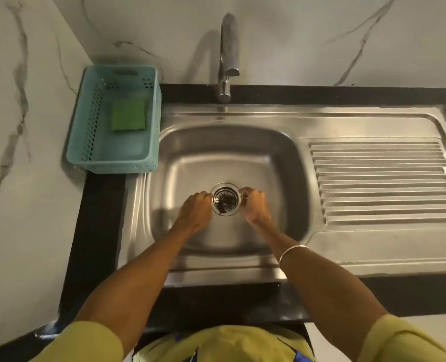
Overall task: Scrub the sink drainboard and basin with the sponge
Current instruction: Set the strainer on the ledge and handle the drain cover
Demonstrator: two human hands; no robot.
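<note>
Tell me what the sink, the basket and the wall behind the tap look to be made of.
Sink: brushed stainless steel by the look, grey with soft streaky reflections and pressed drainboard ribs.
Basket: teal moulded plastic, matte, its walls perforated with rows of small holes.
Wall: white with grey veins, like marble, though it may be tile or laminate printed to look so.

Black counter (99, 218), steel sink (347, 246) set in, teal basket (86, 142) at left
</note>
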